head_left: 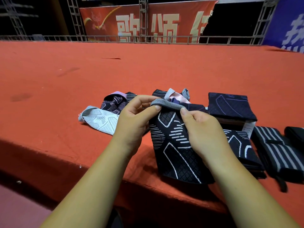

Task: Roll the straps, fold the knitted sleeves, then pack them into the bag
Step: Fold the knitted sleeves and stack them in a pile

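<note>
The left hand (136,117) and right hand (202,129) each pinched the grey cuff of a dark sleeve (174,145) above the red table (65,96) (folding stage, I judged), which next needed halving squarely.

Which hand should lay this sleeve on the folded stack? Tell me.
Likely right: the right hand holds the sleeve beside the folded stack; the left hand sits on the far side.

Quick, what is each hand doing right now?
Left hand: pinches the grey cuff of the dark sleeve.
Right hand: pinches the other end of that cuff.
</note>
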